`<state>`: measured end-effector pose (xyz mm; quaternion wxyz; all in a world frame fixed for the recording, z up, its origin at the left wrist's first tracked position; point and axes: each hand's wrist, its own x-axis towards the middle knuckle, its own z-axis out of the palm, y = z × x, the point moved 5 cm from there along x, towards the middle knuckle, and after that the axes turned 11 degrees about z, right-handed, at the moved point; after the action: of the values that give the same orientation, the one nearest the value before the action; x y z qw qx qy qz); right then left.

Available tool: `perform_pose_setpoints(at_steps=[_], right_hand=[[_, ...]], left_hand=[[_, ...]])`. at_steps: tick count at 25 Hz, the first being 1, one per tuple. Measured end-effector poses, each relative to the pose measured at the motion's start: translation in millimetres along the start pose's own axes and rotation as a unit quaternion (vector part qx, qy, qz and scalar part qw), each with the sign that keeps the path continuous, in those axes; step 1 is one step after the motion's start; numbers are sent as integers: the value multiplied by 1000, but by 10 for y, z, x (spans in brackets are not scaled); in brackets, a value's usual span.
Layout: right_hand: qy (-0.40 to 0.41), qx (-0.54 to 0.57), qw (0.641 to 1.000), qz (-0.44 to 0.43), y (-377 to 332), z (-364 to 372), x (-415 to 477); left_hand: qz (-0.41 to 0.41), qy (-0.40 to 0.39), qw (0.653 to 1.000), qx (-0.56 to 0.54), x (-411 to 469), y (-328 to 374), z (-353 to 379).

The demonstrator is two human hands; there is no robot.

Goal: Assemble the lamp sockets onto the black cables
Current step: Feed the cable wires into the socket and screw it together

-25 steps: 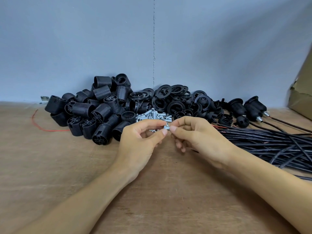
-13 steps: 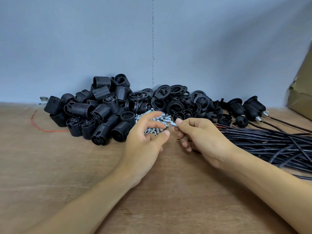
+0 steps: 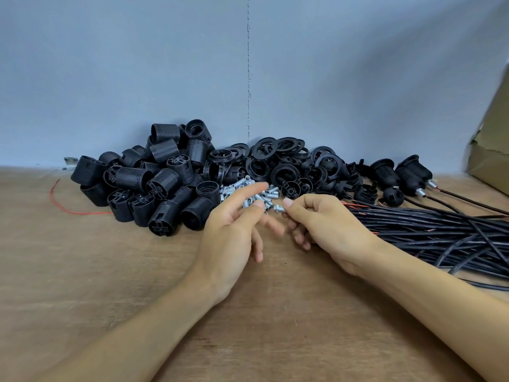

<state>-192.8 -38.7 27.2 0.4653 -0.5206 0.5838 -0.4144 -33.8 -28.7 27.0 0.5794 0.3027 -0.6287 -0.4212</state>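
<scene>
Near the middle of the bench (image 3: 110, 285), just in front of the parts heap, the right hand (image 3: 325, 224) pinches one small metal fitting (image 3: 278, 208) between thumb and forefinger. It is held clear of the surface, presumably ready for a cable end. The left hand (image 3: 231, 230) hovers beside it, fingers loose and spread, gripping nothing; its fingertips are blurred.

Directly behind lies the pile of metal fittings (image 3: 245, 191), too small and too many to count. Along the back edge toward the left, lamp sockets (image 3: 154, 188) are heaped; roughly two dozen bodies show, but overlap prevents an exact count. Ring collars (image 3: 264, 150) are stacked at mid-back, also uncounted. The black cables (image 3: 440, 230) lie in one bundle toward the right edge, within the right hand's reach.

Two finished sockets (image 3: 385, 172) on cables sit at the back right. One red wire (image 3: 63, 205) lies at the left, and one cardboard box (image 3: 490, 161) stands at the right edge.
</scene>
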Motion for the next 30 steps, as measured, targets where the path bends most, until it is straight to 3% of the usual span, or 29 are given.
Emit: perform_pose_setpoints(at_steps=[7, 13, 26, 30], right_hand=[[-5, -3, 1000, -5, 22, 1, 22], [-7, -5, 1000, -3, 35, -7, 29], [-5, -3, 1000, -1, 17, -3, 13], [-4, -25, 1000, -1, 9, -10, 2]], left_hand=[[-12, -5, 1000, 5, 3, -10, 7], [2, 37, 999, 28, -5, -13, -48], [-18, 4, 999, 27, -3, -10, -1], [3, 13, 997, 72, -18, -17, -16]])
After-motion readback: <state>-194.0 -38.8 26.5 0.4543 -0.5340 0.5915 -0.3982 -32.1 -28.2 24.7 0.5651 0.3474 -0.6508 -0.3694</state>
